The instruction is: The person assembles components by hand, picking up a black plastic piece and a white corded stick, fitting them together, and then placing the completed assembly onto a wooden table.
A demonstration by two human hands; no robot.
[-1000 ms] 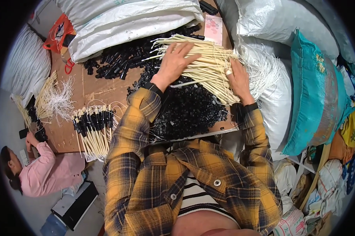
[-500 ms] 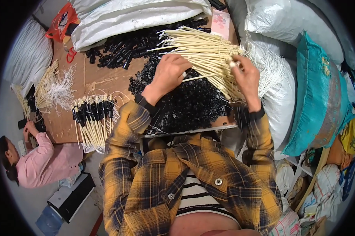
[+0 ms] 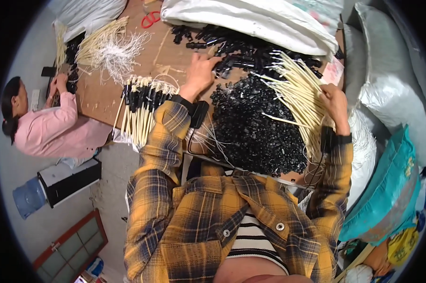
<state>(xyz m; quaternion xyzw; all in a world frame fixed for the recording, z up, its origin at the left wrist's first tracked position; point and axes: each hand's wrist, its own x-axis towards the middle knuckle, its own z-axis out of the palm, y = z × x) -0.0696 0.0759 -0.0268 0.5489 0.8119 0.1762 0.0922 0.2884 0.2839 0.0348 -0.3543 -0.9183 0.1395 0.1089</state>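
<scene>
My left hand (image 3: 199, 75) is at the edge of the larger black plastic pieces (image 3: 243, 60), thumb and fingers apart. Whether a piece touches its fingertips is blurred. My right hand (image 3: 336, 104) is curled at the right side of a bundle of thin cream rods (image 3: 295, 87), its fingertips closed on rods at the edge. White strings (image 3: 363, 137) trail from the bundle beside my right wrist. Between my hands lies a wide heap of small, shiny black parts (image 3: 257, 125). One rod sticks out leftward over that heap.
Rods with black pieces fitted (image 3: 144, 96) lie left of my left forearm. Farther left are more cream rods with white strings (image 3: 111, 49) and red-handled scissors (image 3: 150, 19). White sacks (image 3: 250, 21) and a teal sack (image 3: 387, 184) surround the table. A person in pink (image 3: 50, 118) works at left.
The view has turned, shifting the table contents rightward. My left hand has left the rods for the larger black pieces. My right hand stays at the bundle, now at its right edge.
</scene>
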